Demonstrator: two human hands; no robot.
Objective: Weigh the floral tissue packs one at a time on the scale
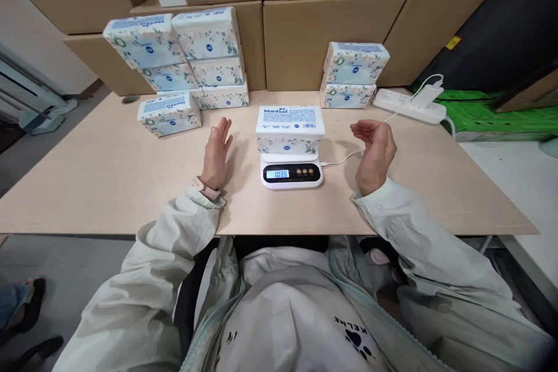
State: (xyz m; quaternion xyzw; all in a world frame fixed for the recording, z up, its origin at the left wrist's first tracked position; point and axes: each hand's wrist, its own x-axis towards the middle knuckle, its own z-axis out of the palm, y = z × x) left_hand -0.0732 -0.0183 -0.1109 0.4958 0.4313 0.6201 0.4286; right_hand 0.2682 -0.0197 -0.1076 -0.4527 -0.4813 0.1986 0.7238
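Observation:
A white tissue pack with floral sides (290,129) lies on a small white scale (292,175), whose lit display shows digits. My left hand (215,154) is held to the left of the pack, apart from it, fingers extended and holding nothing. On the other side, my right hand (375,154) is also away from the pack, palm turned inward, fingers stretched out with nothing in them. One more tissue pack (170,114) sits on the table beyond my left hand. A cable runs from the scale's right side past my right hand.
Several tissue packs are stacked (209,46) at the back left, and two more (355,75) at the back right. A white power strip (410,106) lies at the right. Cardboard boxes (326,35) line the back of the wooden table (108,186). Someone's feet show at the lower left.

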